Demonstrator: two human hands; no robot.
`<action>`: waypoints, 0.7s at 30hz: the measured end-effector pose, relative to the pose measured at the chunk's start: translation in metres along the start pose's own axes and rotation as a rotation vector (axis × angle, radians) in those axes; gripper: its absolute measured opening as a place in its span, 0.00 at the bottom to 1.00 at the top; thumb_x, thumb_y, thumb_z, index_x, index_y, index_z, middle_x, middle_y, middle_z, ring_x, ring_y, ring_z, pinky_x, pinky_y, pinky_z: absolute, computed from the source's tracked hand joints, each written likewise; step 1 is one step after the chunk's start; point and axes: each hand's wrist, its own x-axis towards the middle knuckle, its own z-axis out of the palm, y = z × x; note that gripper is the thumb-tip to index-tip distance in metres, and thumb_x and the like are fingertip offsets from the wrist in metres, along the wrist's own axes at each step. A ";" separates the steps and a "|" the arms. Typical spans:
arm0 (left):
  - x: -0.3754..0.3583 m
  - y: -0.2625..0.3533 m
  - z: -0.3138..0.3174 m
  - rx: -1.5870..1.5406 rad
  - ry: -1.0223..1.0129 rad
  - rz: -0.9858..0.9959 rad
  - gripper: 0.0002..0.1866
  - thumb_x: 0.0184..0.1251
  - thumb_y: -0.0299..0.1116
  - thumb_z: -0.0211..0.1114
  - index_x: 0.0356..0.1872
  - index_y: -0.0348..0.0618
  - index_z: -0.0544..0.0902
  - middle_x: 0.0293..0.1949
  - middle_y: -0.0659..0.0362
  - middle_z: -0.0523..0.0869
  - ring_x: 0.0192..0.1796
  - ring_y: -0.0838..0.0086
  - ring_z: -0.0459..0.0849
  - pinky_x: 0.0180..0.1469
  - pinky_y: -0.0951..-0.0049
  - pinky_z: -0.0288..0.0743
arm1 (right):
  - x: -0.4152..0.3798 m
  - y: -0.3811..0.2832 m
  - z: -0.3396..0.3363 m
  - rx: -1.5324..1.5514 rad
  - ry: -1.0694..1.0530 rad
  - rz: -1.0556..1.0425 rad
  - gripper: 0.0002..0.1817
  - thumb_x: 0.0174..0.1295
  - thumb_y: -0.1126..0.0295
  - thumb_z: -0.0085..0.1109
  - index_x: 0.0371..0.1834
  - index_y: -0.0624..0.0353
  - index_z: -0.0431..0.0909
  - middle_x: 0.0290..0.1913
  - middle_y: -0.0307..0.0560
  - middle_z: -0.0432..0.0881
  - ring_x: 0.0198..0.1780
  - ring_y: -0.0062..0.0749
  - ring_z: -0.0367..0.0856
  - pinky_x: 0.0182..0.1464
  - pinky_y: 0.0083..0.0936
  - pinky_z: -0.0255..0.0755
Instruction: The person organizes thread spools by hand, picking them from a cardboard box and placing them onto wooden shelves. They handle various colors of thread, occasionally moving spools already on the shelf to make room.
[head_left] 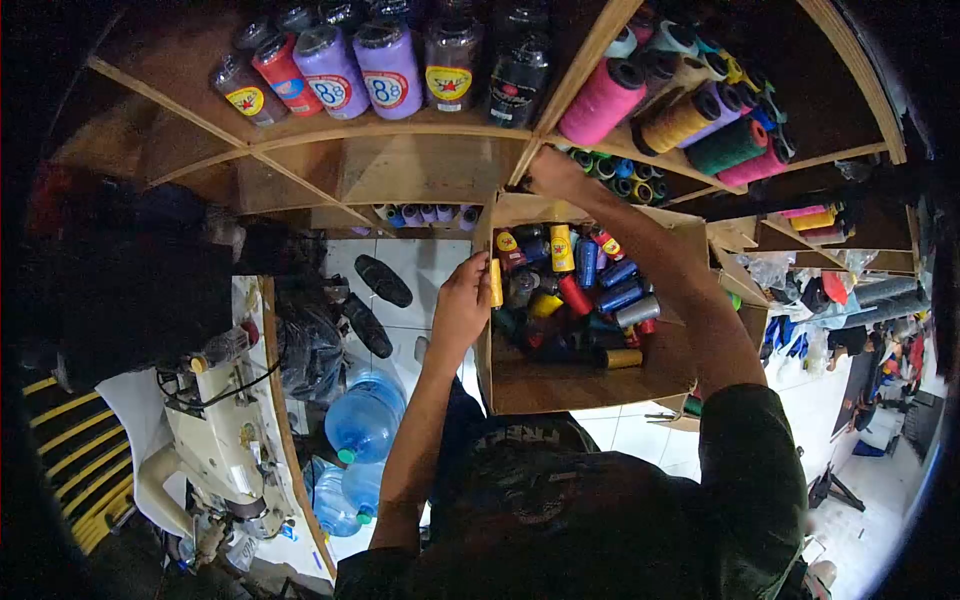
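Note:
An open cardboard box (590, 388) stands in front of my body, with a jumble of thread spools (575, 295) inside in yellow, blue, red, grey and dark colours. My left hand (462, 305) is closed on the box's left wall, and a yellow spool (495, 283) shows right at its fingertips. My right arm stretches over the box to the shelf. There my right hand (553, 172) is at the compartment's wooden divider, beside a row of dark-ended spools (625, 178); its fingers are hidden.
Wrapped purple thread cones (388, 75) line the upper shelf, with pink cones (603, 100) and other colours to the right. On the lower left are a sewing machine (225, 450) and large blue water bottles (365, 420). Black sandals (383, 280) lie on the white-tiled floor.

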 end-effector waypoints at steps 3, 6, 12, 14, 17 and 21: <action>0.001 -0.002 -0.001 0.022 0.005 0.048 0.14 0.66 0.24 0.55 0.52 0.38 0.74 0.44 0.46 0.82 0.45 0.57 0.84 0.45 0.64 0.80 | -0.002 0.002 0.003 -0.059 0.029 -0.071 0.18 0.47 0.64 0.64 0.39 0.64 0.80 0.37 0.63 0.81 0.41 0.55 0.81 0.46 0.44 0.77; 0.003 0.002 -0.001 0.044 0.015 0.059 0.13 0.65 0.25 0.55 0.49 0.35 0.75 0.43 0.43 0.82 0.44 0.50 0.82 0.47 0.59 0.77 | -0.001 -0.002 0.003 -0.108 0.001 -0.010 0.16 0.48 0.65 0.63 0.37 0.66 0.79 0.35 0.62 0.81 0.40 0.55 0.82 0.43 0.44 0.78; -0.001 0.001 0.001 0.063 0.039 0.045 0.13 0.65 0.25 0.55 0.49 0.36 0.76 0.45 0.45 0.82 0.46 0.52 0.83 0.47 0.60 0.77 | -0.008 -0.018 -0.024 -0.018 -0.067 0.132 0.12 0.49 0.67 0.61 0.34 0.61 0.81 0.31 0.60 0.81 0.37 0.53 0.83 0.41 0.42 0.78; -0.002 -0.002 0.002 0.066 0.032 0.046 0.13 0.65 0.25 0.55 0.50 0.36 0.76 0.45 0.45 0.82 0.47 0.53 0.82 0.47 0.60 0.77 | -0.009 -0.012 -0.022 0.021 -0.089 0.060 0.10 0.50 0.64 0.64 0.33 0.56 0.83 0.28 0.56 0.82 0.35 0.49 0.83 0.39 0.40 0.76; -0.003 0.006 0.000 0.065 0.029 0.044 0.14 0.63 0.23 0.56 0.50 0.36 0.76 0.45 0.43 0.81 0.47 0.50 0.81 0.49 0.59 0.76 | -0.028 -0.010 -0.028 0.169 0.108 0.026 0.12 0.53 0.60 0.61 0.31 0.58 0.83 0.30 0.54 0.84 0.32 0.47 0.83 0.35 0.36 0.77; -0.011 0.016 -0.002 0.108 0.036 0.088 0.15 0.61 0.21 0.57 0.50 0.37 0.75 0.46 0.43 0.80 0.48 0.47 0.80 0.49 0.58 0.75 | -0.087 -0.017 -0.070 0.370 0.327 0.362 0.13 0.53 0.59 0.63 0.33 0.56 0.84 0.34 0.53 0.84 0.36 0.44 0.84 0.40 0.37 0.76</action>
